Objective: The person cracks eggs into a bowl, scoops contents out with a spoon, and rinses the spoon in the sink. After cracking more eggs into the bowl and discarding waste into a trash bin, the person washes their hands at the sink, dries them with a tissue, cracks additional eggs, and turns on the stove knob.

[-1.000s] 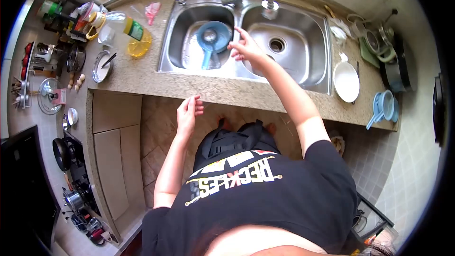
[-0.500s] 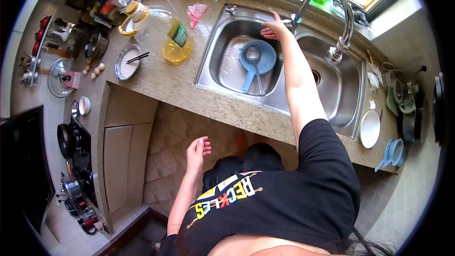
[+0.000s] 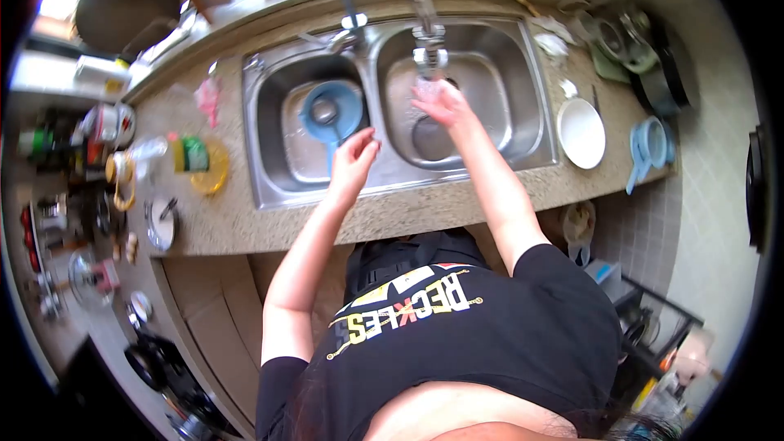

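Observation:
My right hand (image 3: 442, 104) is under the faucet (image 3: 429, 49) in the right basin (image 3: 498, 126), fingers open, with what looks like clear water running onto them. My left hand (image 3: 354, 165) hangs above the front of the divider between the basins, fingers loosely bent and holding nothing. Left of it, in the left basin (image 3: 282, 167), lies a blue long-handled scoop (image 3: 347, 110) with a metal ladle (image 3: 325, 109) resting in its bowl. Part of the handles is hidden behind my left hand.
On the counter (image 3: 327, 224) at left stand an oil bottle (image 3: 210, 165) and a bowl of white contents with chopsticks (image 3: 162, 224). To the right are a white bowl (image 3: 581, 132), blue scoops (image 3: 649, 145) and dark pots (image 3: 665, 73).
My right hand has moved from the faucet lever to under the spout. My left hand has risen from beside my body to over the sink. The spout now points into the right basin; the view has turned.

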Demonstrator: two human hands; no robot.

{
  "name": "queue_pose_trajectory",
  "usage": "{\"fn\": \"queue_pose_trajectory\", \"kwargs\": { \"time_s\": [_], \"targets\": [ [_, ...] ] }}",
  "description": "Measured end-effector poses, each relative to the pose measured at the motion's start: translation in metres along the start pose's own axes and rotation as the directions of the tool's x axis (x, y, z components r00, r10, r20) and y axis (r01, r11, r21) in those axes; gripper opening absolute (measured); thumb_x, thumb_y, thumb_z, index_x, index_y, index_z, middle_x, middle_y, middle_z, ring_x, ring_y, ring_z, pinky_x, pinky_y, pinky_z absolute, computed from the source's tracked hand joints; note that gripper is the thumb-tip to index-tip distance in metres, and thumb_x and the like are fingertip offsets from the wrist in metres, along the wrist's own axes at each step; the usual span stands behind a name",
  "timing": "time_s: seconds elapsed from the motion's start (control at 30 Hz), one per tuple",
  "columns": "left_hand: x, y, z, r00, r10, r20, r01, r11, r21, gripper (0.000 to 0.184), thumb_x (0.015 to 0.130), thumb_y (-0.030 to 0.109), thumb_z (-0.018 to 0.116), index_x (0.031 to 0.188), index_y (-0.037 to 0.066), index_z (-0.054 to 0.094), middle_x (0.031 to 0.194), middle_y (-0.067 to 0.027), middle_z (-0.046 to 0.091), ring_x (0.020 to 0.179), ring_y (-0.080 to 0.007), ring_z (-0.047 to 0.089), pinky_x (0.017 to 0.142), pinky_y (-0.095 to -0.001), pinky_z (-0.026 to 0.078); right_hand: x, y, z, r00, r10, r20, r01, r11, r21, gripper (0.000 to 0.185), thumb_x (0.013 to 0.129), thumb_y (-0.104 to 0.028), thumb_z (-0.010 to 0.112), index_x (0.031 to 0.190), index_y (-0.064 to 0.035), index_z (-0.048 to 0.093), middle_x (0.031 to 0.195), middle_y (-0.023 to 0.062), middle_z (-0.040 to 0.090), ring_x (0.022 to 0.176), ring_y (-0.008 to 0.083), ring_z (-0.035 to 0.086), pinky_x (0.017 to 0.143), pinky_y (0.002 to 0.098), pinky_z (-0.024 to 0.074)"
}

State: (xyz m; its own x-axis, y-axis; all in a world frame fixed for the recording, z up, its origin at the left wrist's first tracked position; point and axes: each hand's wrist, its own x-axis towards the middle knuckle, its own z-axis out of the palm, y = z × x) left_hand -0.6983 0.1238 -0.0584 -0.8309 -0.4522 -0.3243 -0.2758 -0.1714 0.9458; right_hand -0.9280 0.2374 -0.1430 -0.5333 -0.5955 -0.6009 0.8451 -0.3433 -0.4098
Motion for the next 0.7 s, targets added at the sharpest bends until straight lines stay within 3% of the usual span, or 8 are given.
{"fn": "queue_pose_trajectory", "kwargs": {
  "time_s": [0.13,0.2,0.27,0.4,0.43,0.5,0.6,0.7],
  "targets": [
    [0.088,0.011,0.054,0.999,0.034,0.035,-0.037,0.996,0.087,0.05,0.086,0.015,0.062,0.13,-0.002,0.046,0.117,-0.0157,0.06,0.109,-0.0144,0.054,0.093,-0.026,0.041,-0.034,-0.016,0.018,0.949,0.107,0.296,-0.073,0.989,-0.125,0.028,0.093,-0.033,0.043,0.114,-0.0192,0.056,0.115,0.0001,0.059,0.108,0.0183,0.051,0.089,0.0478,0.0349],
    [0.125,-0.011,0.067,0.988,0.112,0.102,-0.131,0.969,0.21,0.032,0.088,0.014,0.061,0.117,0.0,0.056,0.107,-0.0075,0.063,0.094,-0.01,0.056,0.08,-0.0252,0.043,-0.053,-0.018,0.024,0.98,0.131,0.149,-0.089,0.962,-0.257,0.026,0.093,-0.034,0.045,0.112,-0.0239,0.058,0.108,-0.0044,0.061,0.097,0.011,0.052,0.076,0.0343,0.0322],
    [0.117,0.022,0.087,0.991,0.012,0.13,-0.031,0.989,0.147,0.022,0.087,0.016,0.064,0.103,0.001,0.062,0.093,-0.0048,0.066,0.083,-0.0085,0.057,0.075,-0.0241,0.043,-0.051,-0.012,0.013,0.977,0.092,0.195,-0.02,0.939,-0.343,0.041,0.091,-0.047,0.047,0.124,-0.0236,0.056,0.127,-0.0019,0.055,0.121,0.0159,0.042,0.097,0.0611,0.013],
    [0.123,0.014,0.096,0.999,0.013,-0.032,-0.01,0.995,0.101,0.018,0.085,0.02,0.067,0.083,0.003,0.068,0.071,0.0009,0.063,0.065,-0.0051,0.052,0.059,-0.0218,0.039,-0.072,-0.026,0.027,0.988,-0.007,0.155,0.057,0.946,-0.319,0.036,0.094,-0.033,0.05,0.12,-0.009,0.058,0.106,-0.0021,0.062,0.102,0.0088,0.053,0.089,0.0304,0.0329],
    [0.127,0.01,0.088,0.996,-0.035,-0.087,0.046,0.991,0.126,0.018,0.086,0.021,0.066,0.082,0.003,0.068,0.071,0.0013,0.063,0.064,-0.0047,0.05,0.058,-0.0214,0.037,-0.065,-0.02,0.026,0.975,-0.132,0.181,0.187,0.926,-0.328,0.022,0.092,-0.027,0.052,0.103,-0.0118,0.063,0.077,-0.008,0.051,0.068,0.0016,0.042,0.055,0.019,0.0246],
    [0.143,-0.019,0.057,0.974,-0.046,-0.223,0.054,0.998,0.028,0.026,0.085,0.024,0.065,0.076,0.0,0.07,0.064,0.0,0.063,0.06,-0.0067,0.052,0.06,-0.0227,0.041,-0.062,-0.025,0.021,0.984,-0.067,0.162,0.125,0.915,-0.385,0.022,0.093,-0.026,0.052,0.101,-0.0095,0.064,0.074,-0.0083,0.049,0.066,0.0024,0.04,0.056,0.0201,0.0261],
    [0.159,-0.008,0.02,0.907,-0.118,-0.405,0.049,0.983,-0.177,0.048,0.088,0.034,0.061,0.122,0.001,0.056,0.104,-0.0042,0.061,0.084,-0.0101,0.052,0.071,-0.0244,0.042,-0.054,-0.026,0.02,0.992,-0.023,0.126,0.073,0.909,-0.41,0.021,0.092,-0.024,0.055,0.092,-0.0064,0.065,0.07,-0.0084,0.048,0.065,0.0034,0.038,0.058,0.0208,0.029],
    [0.185,0.008,-0.031,0.767,-0.257,-0.588,0.12,0.958,-0.262,0.074,0.087,0.042,0.059,0.142,0.003,0.028,0.133,-0.0105,0.044,0.104,-0.0183,0.048,0.083,-0.0318,0.04,-0.052,-0.032,0.02,0.971,-0.139,0.197,0.229,0.785,-0.575,0.015,0.087,-0.017,0.056,0.077,-0.007,0.064,0.068,-0.0083,0.047,0.065,0.0025,0.038,0.056,0.0213,0.0277]
  ]
}}
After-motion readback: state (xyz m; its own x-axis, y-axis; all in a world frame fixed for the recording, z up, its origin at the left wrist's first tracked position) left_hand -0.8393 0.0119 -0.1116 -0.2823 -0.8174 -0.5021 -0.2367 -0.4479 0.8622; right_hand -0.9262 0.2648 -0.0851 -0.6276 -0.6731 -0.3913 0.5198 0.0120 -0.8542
